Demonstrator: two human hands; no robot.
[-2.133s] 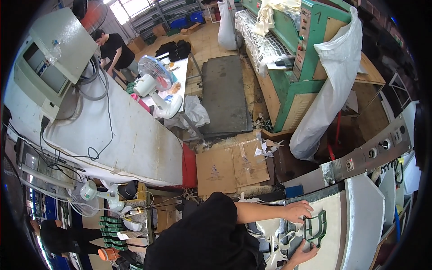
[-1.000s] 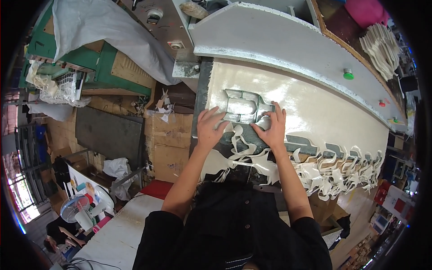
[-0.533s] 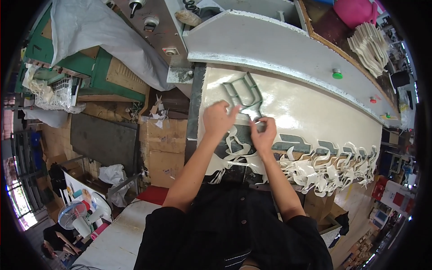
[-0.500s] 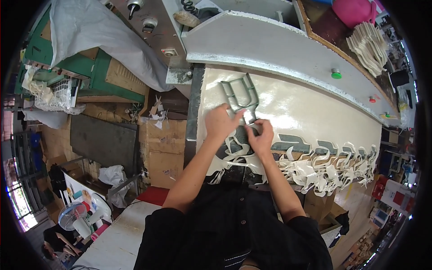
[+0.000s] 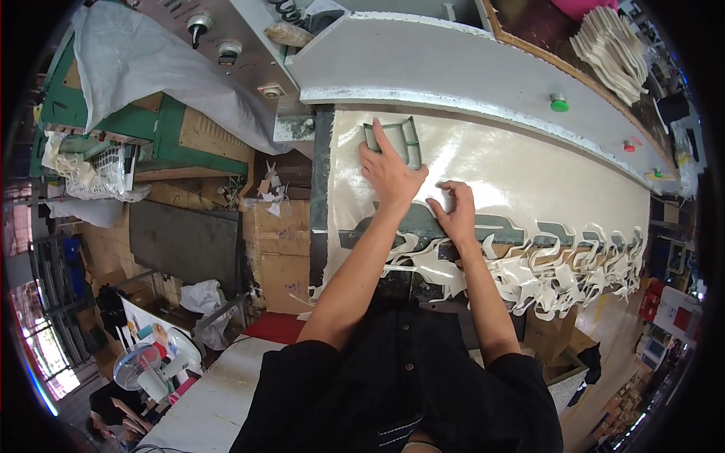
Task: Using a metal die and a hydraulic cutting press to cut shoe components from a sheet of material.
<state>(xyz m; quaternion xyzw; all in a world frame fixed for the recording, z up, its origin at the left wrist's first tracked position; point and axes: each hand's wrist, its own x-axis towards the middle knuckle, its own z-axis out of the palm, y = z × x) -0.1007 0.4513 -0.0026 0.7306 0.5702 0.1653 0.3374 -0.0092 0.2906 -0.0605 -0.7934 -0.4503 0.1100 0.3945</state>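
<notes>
A green metal cutting die (image 5: pixel 415 142), an open frame of thin bars, sits on a glossy cream sheet (image 5: pixel 521 170). My left hand (image 5: pixel 393 177) grips it, with the index finger stretched along the frame and the thumb at its near right corner; the palm hides part of the die. To the right, my right hand (image 5: pixel 458 215) is held over the sheet's cut near edge, fingers curved and apart, nothing visible in them. Below both hands hang cream offcuts (image 5: pixel 521 279) with curved cut-out gaps, and the dark cutting bed (image 5: pixel 415 219) shows through.
Beyond the sheet runs a grey machine beam (image 5: pixel 453 72) with a green button (image 5: pixel 559 103). A control panel with knobs (image 5: pixel 229 53) stands at the far left. Stacked cream pieces (image 5: pixel 610 53) lie on the shelf at the upper right. Another person (image 5: pixel 113 408) is at the lower left.
My left hand has moved right and onto the die, which has shifted slightly and turned. My right hand has moved up and right, away from the die's near end.
</notes>
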